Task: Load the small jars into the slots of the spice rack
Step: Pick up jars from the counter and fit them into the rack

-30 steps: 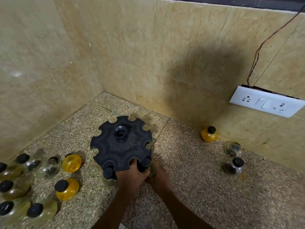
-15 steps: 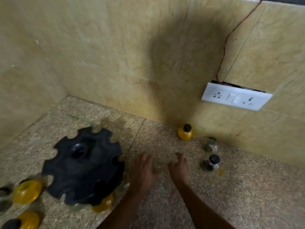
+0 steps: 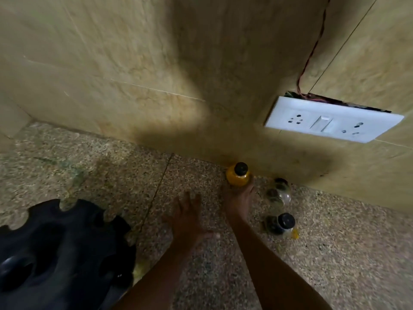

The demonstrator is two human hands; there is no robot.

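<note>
A small yellow jar (image 3: pixel 237 180) with a black cap stands against the back wall. My right hand (image 3: pixel 240 200) reaches it, with thumb and fingers closing round its lower part; motion blur hides the exact hold. My left hand (image 3: pixel 187 218) hovers flat over the counter with its fingers spread, holding nothing. The black round spice rack (image 3: pixel 62 253) with notched slots sits at the bottom left, partly cut off by the frame edge. Two clear jars lie right of my right hand: one near the wall (image 3: pixel 279 193), one with a black cap closer to me (image 3: pixel 281 223).
The speckled stone counter (image 3: pixel 335 253) meets a beige tiled wall (image 3: pixel 134 63) at the back and on the left. A white socket plate (image 3: pixel 330 120) with a loose red wire (image 3: pixel 311 52) hangs on the wall above the jars.
Both hands left the rack and moved right. My right hand went forward to the yellow jar by the wall. The view swung right, pushing the rack and the left jars out of frame.
</note>
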